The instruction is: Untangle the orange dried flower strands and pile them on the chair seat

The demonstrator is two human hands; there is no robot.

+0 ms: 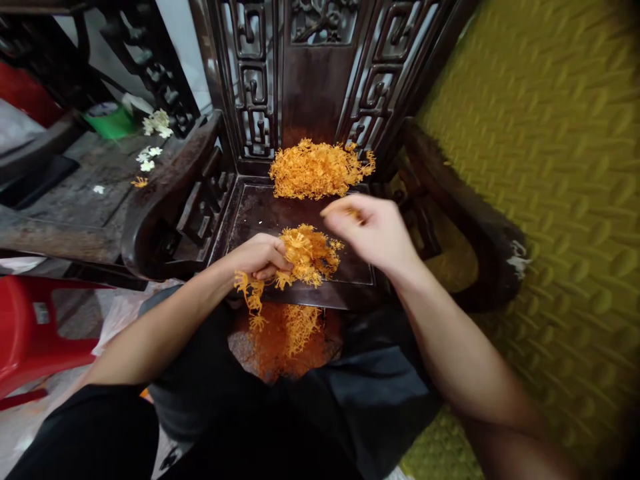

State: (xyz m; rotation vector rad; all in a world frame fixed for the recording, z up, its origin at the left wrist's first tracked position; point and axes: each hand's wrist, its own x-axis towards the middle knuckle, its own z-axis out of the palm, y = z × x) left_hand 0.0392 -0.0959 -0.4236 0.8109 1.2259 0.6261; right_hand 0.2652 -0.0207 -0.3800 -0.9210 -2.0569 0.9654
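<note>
My left hand (264,256) is closed on an orange artificial flower cluster (306,252) with thin, branching petals. Part of the same orange material, a short strand (250,290), dangles below that wrist. To the right, my right hand (375,230) is raised over the seat, slightly blurred, its fingertips pinched together. A bit of orange shows within its curled fingers, too small to make out fully. Behind both hands, a pile of loose orange flower pieces (317,170) lies against the chair's backrest. More orange pieces (303,327) show low between my knees, below the seat's front edge.
The dark carved wooden chair (250,213) has armrests on both sides. On a wooden surface at left lie a green tape roll (111,120) and small white flowers (147,159). A red plastic stool (30,327) stands lower left. Yellow textured matting (560,147) rises at right.
</note>
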